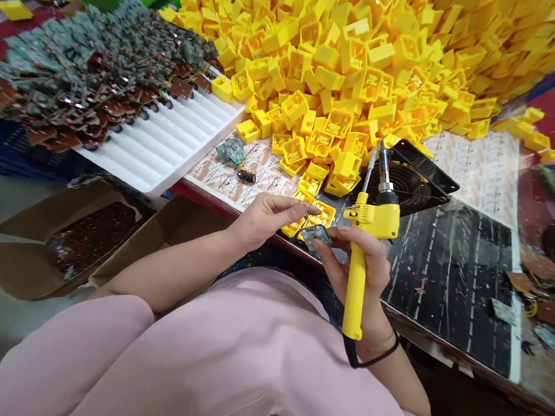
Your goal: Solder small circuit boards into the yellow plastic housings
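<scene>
My right hand (370, 261) holds a yellow soldering gun (356, 286), its metal tip pointing up and away from me. Between the same hand's thumb and fingers is a small green circuit board (316, 236). My left hand (264, 220) is closed in a pinch just left of the board; what sits between its fingertips is too small to make out. Yellow plastic housings (323, 213) lie open side up right behind the board, partly hidden by my fingers. On the patterned sheet to the left rests another circuit board (231, 151) with a black cylindrical part (246, 176) beside it.
A large heap of yellow housings (319, 63) covers the table's back. Stacked circuit boards (100, 69) lie on a white ribbed foam tray (167, 140) at left. A black fan (413, 181) stands behind the gun. More boards (551, 303) lie far right; a cardboard box (24, 270) is below left.
</scene>
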`<state>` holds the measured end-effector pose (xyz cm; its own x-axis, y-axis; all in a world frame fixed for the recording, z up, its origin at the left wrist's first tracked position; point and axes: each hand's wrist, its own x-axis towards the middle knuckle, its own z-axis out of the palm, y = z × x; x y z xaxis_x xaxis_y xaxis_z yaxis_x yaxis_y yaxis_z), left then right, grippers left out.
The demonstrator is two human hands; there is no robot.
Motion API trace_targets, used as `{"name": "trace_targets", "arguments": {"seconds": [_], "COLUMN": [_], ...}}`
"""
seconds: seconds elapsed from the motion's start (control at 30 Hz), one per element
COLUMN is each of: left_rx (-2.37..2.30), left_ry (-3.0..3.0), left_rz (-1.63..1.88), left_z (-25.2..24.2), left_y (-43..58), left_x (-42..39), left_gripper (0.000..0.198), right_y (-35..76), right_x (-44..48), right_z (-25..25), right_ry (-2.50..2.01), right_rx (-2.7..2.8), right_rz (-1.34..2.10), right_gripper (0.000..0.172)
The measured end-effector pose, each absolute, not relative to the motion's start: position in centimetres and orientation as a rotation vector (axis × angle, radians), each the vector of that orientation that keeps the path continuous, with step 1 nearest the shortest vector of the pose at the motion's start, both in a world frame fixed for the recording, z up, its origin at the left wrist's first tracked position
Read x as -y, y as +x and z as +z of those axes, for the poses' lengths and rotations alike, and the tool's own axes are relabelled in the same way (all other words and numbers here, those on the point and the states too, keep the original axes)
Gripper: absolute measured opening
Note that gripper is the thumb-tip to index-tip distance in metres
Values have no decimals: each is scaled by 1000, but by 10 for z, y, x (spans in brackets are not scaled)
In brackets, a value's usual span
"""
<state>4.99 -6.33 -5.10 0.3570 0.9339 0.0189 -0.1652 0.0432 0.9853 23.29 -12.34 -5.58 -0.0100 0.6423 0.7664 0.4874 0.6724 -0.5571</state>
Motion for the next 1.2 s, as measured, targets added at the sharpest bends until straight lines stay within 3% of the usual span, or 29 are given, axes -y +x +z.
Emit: {"name": "trace_targets", "arguments": {"seconds": [0.2, 0.37, 0.57, 0.73, 0.87, 1.07, 1.2], "left_rx": [-800, -858, -924, -899, -818, -893, -1010], "left_ry": [924, 990, 1120, 1089, 1139, 1536, 1928], "left_rz": [952, 986, 859, 749, 706, 714, 664], "left_z": [-48, -54, -57, -55, -56, -46, -33], "left_y": [56, 58, 47, 45, 40, 21, 6], "left_x": [62, 60, 55, 55, 56, 65, 50], "left_gripper": [49, 54, 60, 64, 57, 19, 21], "right_y": [228, 226, 233, 229, 225, 213, 222], "right_x": [121, 121, 116, 112, 111, 112, 113], "right_z": [-67, -72, -69, -66, -65, -66, -66], "right_ry": [-1025, -1019, -1002, -994, -991, -968, -1014], "right_rx": [1741, 1756, 1723, 1695, 1690, 1631, 1669], "right_rz": [122, 197, 311, 407, 389, 445, 369], "right_gripper": [42, 37, 50, 42, 43, 51, 34]}}
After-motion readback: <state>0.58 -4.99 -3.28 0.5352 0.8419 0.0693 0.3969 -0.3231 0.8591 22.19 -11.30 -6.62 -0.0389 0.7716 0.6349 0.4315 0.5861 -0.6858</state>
